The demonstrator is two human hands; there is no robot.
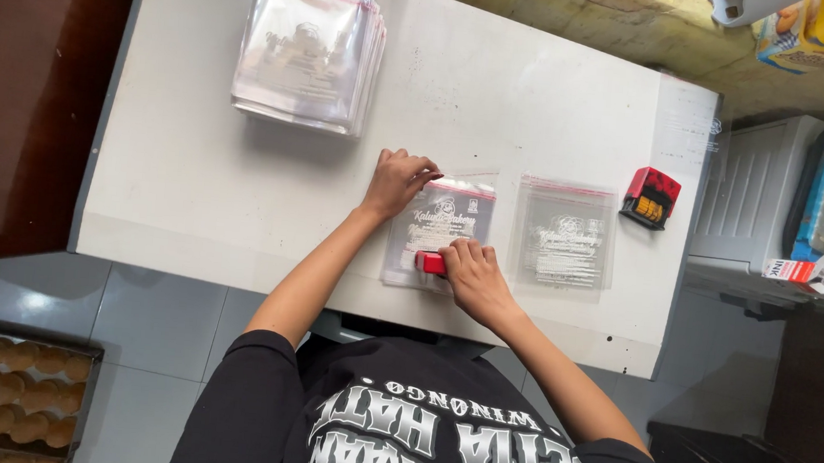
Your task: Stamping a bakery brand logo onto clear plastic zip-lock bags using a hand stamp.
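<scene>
On the white table [189, 194], left hand [398, 181] flat on a clear bag [437, 229]; right hand [472, 274], grip closed round a red stamp [429, 261].

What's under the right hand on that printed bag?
A red stamp shows under the right hand, pressed on the clear printed bag. Most of the stamp and its imprint are covered.

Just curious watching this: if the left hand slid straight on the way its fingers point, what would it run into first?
Probably the second printed clear bag; the left hand, resting on the first bag's top edge, points right.
</scene>
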